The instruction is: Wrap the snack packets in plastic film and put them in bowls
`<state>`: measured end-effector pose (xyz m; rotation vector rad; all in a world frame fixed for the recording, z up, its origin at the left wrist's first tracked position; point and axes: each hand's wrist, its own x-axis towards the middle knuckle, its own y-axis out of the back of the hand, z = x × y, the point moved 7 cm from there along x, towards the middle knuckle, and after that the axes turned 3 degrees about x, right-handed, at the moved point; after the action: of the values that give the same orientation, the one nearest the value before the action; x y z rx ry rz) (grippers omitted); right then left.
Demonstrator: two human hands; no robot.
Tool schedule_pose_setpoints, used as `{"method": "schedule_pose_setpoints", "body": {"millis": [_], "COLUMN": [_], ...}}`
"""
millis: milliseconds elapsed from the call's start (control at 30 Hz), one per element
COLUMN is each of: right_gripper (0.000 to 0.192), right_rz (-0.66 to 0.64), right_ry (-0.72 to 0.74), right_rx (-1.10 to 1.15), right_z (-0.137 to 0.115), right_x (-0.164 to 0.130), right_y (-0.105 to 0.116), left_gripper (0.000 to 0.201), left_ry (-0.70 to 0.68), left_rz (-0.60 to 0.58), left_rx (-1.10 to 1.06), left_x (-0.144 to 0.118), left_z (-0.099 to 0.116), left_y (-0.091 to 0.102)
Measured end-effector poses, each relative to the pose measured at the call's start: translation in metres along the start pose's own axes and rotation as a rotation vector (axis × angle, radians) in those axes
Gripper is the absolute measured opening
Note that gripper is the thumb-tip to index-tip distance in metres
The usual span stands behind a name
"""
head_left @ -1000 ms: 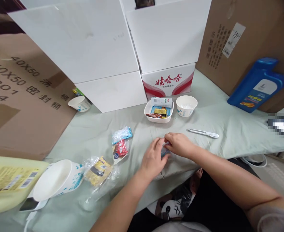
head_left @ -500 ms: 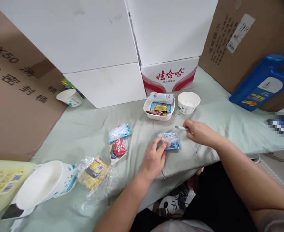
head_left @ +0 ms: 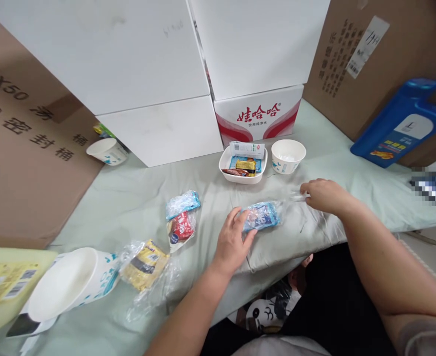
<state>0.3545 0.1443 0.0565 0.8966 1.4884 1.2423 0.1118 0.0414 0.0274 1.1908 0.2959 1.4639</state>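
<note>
Blue snack packet [head_left: 259, 216] in crinkled clear film, lying flat on the pale green cloth of the tabletop [head_left: 136, 198]. Left hand [head_left: 233, 242], fingers loosely spread, pins the packet's near end, apparently to steady it. Right hand [head_left: 324, 194] is curled shut around a slim white tool [head_left: 300, 196], its tip beside the wrapper's far end. Behind stand a shallow white dish [head_left: 243, 168] of glossy sachets and a round paper bowl [head_left: 288, 155].

Pale green cloth [head_left: 136, 198] covers the table; white boxes [head_left: 158, 74] and brown cartons [head_left: 25, 148] behind.
</note>
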Motion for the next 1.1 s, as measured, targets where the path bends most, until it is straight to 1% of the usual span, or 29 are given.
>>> {"method": "schedule_pose_setpoints", "body": {"millis": [33, 100, 167, 200, 267, 300, 333, 367, 400, 433, 467, 500, 533, 567, 600, 633, 667, 700, 767, 833, 867, 933, 1000, 1033, 1100], "right_gripper": [0.035, 0.035, 0.029, 0.026, 0.023, 0.023, 0.025, 0.027, 0.029, 0.031, 0.032, 0.032, 0.032, 0.030, 0.029, 0.027, 0.026, 0.026, 0.028, 0.032, 0.033, 0.034, 0.033, 0.032, 0.029], "right_rz": [0.056, 0.241, 0.425, 0.491, 0.577, 0.604, 0.633, 0.667, 0.700, 0.715, 0.687, 0.606, 0.479, 0.323, 0.171, 0.059, 0.007, 0.015, 0.139, 0.273, 0.309, 0.331, 0.362, 0.402, 0.532], "right_ry": [0.027, 0.157, 0.288, 0.348, 0.470, 0.526, 0.574, 0.615, 0.655, 0.701, 0.760, 0.826, 0.894, 0.953, 0.997, 1.020, 1.022, 1.008, 0.927, 0.769, 0.663, 0.447, 0.298, 0.264, 0.266], "right_rx": [0.026, 0.165, 0.334, 0.401, 0.491, 0.522, 0.552, 0.582, 0.614, 0.649, 0.680, 0.699, 0.699, 0.670, 0.615, 0.543, 0.469, 0.405, 0.319, 0.256, 0.218, 0.138, 0.112, 0.135, 0.245], "right_z": [-0.003, -0.022, -0.041, -0.049, -0.064, -0.069, -0.074, -0.077, -0.080, -0.084, -0.091, -0.101, -0.113, -0.126, -0.139, -0.150, -0.157, -0.161, -0.160, -0.148, -0.139, -0.117, -0.097, -0.089, -0.081], "right_x": [0.000, -0.003, -0.011, -0.015, -0.023, -0.026, -0.029, -0.034, -0.039, -0.045, -0.051, -0.056, -0.061, -0.065, -0.069, -0.072, -0.073, -0.070, -0.059, -0.042, -0.033, -0.016, -0.008, -0.008, -0.017], "right_y": [0.001, 0.009, 0.019, 0.023, 0.029, 0.033, 0.036, 0.041, 0.046, 0.050, 0.052, 0.051, 0.046, 0.038, 0.027, 0.016, 0.007, 0.001, -0.005, -0.006, -0.007, -0.008, -0.002, 0.005, 0.024], "left_gripper": [0.030, 0.013, 0.011, 0.011, 0.012, 0.013, 0.012, 0.011, 0.010, 0.010, 0.010, 0.010, 0.008, 0.007, 0.006, 0.008, 0.009, 0.011, 0.017, 0.025, 0.029, 0.033, 0.033, 0.030, 0.020], "left_ry": [0.018, 0.092, 0.226, 0.305, 0.448, 0.495, 0.515, 0.505, 0.465, 0.398, 0.306, 0.210, 0.131, 0.083, 0.063, 0.065, 0.077, 0.089, 0.086, 0.074, 0.065, 0.052, 0.074, 0.093, 0.122], "left_rz": [0.007, 0.050, 0.134, 0.183, 0.282, 0.333, 0.393, 0.461, 0.535, 0.602, 0.633, 0.616, 0.556, 0.464, 0.358, 0.259, 0.181, 0.130, 0.059, 0.013, -0.008, -0.033, -0.036, -0.036, -0.031], "left_rx": [-0.020, -0.081, -0.157, -0.200, -0.311, -0.368, -0.413, -0.435, -0.424, -0.384, -0.331, -0.279, -0.239, -0.212, -0.192, -0.169, -0.135, -0.091, 0.005, 0.081, 0.111, 0.167, 0.218, 0.237, 0.255], "left_x": [0.000, 0.001, 0.000, -0.001, -0.005, -0.007, -0.009, -0.011, -0.012, -0.014, -0.014, -0.013, -0.011, -0.008, -0.005, -0.003, -0.002, -0.001, 0.001, 0.003, 0.003, 0.003, 0.002, 0.002, 0.001], "left_z": [-0.002, -0.010, -0.027, -0.036, -0.055, -0.061, -0.065, -0.066, -0.064, -0.057, -0.048, -0.037, -0.026, -0.019, -0.013, -0.011, -0.011, -0.012, -0.014, -0.017, -0.018, -0.019, -0.020, -0.021, -0.022], "left_y": [0.002, 0.007, 0.015, 0.018, 0.022, 0.024, 0.026, 0.030, 0.036, 0.043, 0.049, 0.052, 0.051, 0.046, 0.039, 0.032, 0.025, 0.019, 0.010, 0.002, 0.000, -0.003, -0.002, -0.001, 0.002]}}
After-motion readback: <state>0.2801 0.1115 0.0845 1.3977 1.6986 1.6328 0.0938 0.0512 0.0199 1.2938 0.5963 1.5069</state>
